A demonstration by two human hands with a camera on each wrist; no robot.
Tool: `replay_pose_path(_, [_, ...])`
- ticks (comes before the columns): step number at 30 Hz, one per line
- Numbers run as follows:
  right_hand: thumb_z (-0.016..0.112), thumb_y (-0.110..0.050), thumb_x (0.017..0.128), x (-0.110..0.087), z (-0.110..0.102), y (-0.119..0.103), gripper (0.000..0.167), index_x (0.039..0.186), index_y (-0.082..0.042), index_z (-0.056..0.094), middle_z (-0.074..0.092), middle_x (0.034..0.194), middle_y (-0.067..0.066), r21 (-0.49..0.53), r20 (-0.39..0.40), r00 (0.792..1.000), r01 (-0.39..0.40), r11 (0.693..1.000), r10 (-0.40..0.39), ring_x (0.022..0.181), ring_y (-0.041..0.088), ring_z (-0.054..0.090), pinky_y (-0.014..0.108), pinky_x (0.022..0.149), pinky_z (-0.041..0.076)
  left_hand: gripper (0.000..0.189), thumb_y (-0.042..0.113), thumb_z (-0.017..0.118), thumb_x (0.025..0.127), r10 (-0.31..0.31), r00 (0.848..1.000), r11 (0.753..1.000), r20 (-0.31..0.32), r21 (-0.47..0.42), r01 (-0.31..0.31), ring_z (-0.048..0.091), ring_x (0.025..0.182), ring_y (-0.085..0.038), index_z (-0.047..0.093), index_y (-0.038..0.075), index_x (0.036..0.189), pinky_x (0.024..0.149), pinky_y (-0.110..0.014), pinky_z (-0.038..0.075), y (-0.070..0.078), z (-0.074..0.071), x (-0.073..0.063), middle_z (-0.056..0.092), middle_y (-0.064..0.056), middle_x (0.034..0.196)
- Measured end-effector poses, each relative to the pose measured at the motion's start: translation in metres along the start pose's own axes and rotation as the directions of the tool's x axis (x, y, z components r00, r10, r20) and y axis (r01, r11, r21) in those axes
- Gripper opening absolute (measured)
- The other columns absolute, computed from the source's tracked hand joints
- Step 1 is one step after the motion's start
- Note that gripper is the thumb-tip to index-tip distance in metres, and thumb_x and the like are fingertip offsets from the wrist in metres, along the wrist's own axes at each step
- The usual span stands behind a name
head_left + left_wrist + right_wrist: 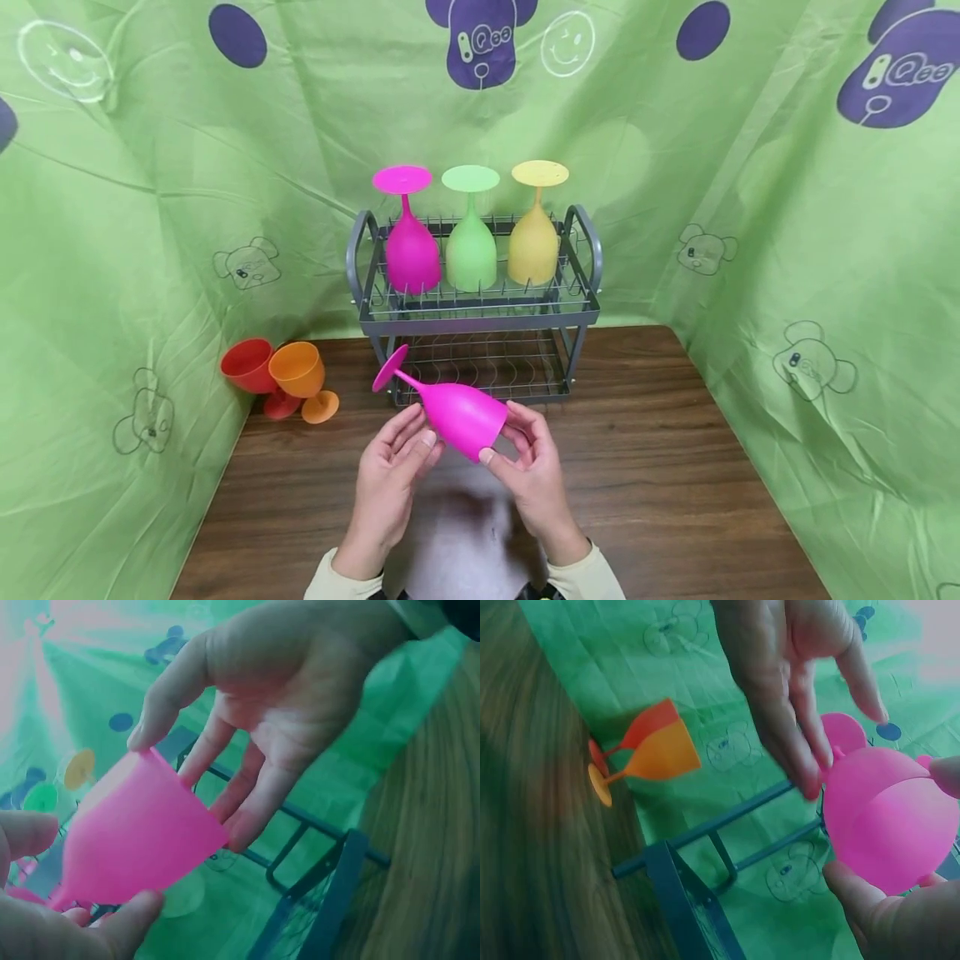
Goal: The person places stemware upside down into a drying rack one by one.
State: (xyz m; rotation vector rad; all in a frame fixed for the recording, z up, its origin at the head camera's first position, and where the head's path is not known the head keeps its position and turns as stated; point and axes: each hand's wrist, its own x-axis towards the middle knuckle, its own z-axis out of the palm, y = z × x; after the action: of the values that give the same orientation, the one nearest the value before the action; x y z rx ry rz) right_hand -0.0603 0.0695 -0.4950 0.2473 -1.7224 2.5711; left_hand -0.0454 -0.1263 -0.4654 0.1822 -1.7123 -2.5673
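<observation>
A bright pink goblet (463, 417) is held in the air, tilted, its foot up to the left and its mouth down to the right. My right hand (536, 479) pinches its rim, thumb on the near side and fingers behind, as the left wrist view also shows. My left hand (390, 475) is beside the lower bowl near the stem. In the right wrist view, the left hand's fingers (799, 742) are fairly straight with the thumb spread apart; fingertips are at the goblet's side, and whether they touch it is hard to tell.
Behind stands a two-tier dark dish rack (480, 323). Upside down on its top tier are a magenta goblet (412, 254), a green goblet (471, 254) and a yellow goblet (533, 250). A red goblet (247, 367) and an orange goblet (297, 371) stand at the wooden table's left.
</observation>
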Motion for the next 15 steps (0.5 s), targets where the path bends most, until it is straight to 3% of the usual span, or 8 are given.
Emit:
replay_pose_path(4, [0.075,0.012,0.086,-0.006,0.006,0.003,0.075,0.151,0.005,0.039,0.051,0.143,0.015,0.054,-0.012,1.0,-0.004,0.999,0.005,0.125,0.021,0.062,0.032,0.095,0.063,0.057,0.002,0.063,0.103,-0.07,0.993,0.99,0.091,-0.119,0.081,0.073,0.113,-0.013,0.039,-0.003,0.155,0.097,-0.041,0.062,-0.005,-0.006,0.008,0.067,-0.004,0.134])
replay_pose_path(10, [0.073,0.009,0.088,-0.01,0.009,0.007,0.072,0.151,0.003,0.039,0.053,0.143,0.013,0.111,-0.008,0.999,-0.03,0.993,0.031,0.127,0.021,0.063,0.032,0.098,0.061,0.053,0.004,0.058,0.106,-0.074,0.961,0.972,0.267,-0.195,0.129,0.069,0.123,-0.015,0.038,0.004,0.155,0.102,-0.047,0.06,-0.011,-0.013,0.015,0.066,-0.002,0.14])
replay_pose_path(15, [0.072,0.008,0.089,-0.01,0.007,0.008,0.073,0.152,0.002,0.038,0.053,0.143,0.011,0.115,0.014,0.999,-0.052,0.992,0.051,0.126,0.021,0.063,0.033,0.1,0.061,0.051,0.002,0.057,0.106,-0.086,0.941,0.955,0.326,-0.241,0.171,0.067,0.127,-0.017,0.041,0.01,0.154,0.103,-0.048,0.059,-0.017,-0.015,0.019,0.063,-0.003,0.143])
